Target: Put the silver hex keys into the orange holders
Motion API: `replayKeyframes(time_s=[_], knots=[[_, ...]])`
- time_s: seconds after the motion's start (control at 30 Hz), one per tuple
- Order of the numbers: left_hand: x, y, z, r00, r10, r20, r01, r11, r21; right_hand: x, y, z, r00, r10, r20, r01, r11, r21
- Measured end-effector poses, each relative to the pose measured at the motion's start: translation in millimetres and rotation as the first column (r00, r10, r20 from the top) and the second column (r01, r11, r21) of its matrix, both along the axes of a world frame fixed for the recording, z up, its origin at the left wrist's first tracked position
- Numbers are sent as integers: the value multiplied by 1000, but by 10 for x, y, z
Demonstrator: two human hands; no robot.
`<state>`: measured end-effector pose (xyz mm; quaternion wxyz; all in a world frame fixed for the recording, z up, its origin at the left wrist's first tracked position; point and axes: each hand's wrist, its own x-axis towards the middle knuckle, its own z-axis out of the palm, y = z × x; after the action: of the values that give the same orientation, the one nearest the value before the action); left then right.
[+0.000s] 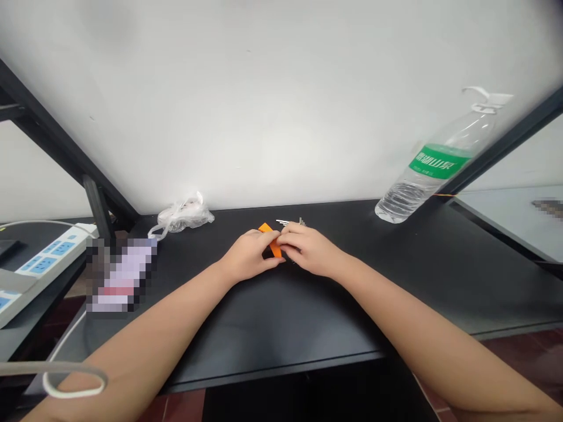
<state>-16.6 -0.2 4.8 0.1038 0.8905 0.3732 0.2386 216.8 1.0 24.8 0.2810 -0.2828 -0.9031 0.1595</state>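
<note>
An orange, plastic-looking piece, small and narrow, is gripped between the thumb and fingers of my left hand above the black table. My right hand is closed, with its fingertips at the right side of the orange piece. What those fingers pinch, if anything, is hidden. Just behind the right hand, several thin silver metal rods lie on the table. Some short metal pieces show beside them, partly covered by the hand.
On the black table, a tall water bottle stands at the right against the wall. A clear plastic bag with a white cable lies back left, near a pixelated phone-like object. A power strip sits far left; a white cable crosses my left forearm.
</note>
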Motion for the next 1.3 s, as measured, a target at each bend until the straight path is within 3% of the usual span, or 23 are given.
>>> replayKeyframes(time_s=[0.13, 0.23, 0.33, 0.47, 0.77, 1.07, 1.17, 1.3], knots=[[-40, 20, -36, 996, 77, 41, -77, 997, -6, 34, 33, 22, 998, -46, -33, 44, 997, -63], [-73, 32, -76, 988, 130, 78, -128, 991, -31, 260, 150, 39, 992, -95, 88, 105, 987, -122], [-74, 21, -85, 987, 141, 81, -137, 989, -62, 531, 299, 16, 966, -59, 250, 108, 977, -185], [-65, 14, -74, 984, 157, 83, -151, 985, -80, 720, 413, -24, 942, -41, 332, 137, 953, -271], [-78, 40, -99, 979, 141, 145, -124, 985, -120, 647, 336, 49, 936, -20, 351, 142, 935, -325], [-75, 42, -96, 982, 143, 126, -129, 985, -114, 519, 283, -47, 865, -180, 469, 307, 929, -209], [-77, 43, -98, 981, 145, 125, -133, 986, -103, 471, 259, 14, 905, -152, 398, 279, 918, -283], [-80, 44, -100, 978, 155, 137, -142, 985, -100, 391, 205, 84, 989, -122, 88, 145, 922, -360]])
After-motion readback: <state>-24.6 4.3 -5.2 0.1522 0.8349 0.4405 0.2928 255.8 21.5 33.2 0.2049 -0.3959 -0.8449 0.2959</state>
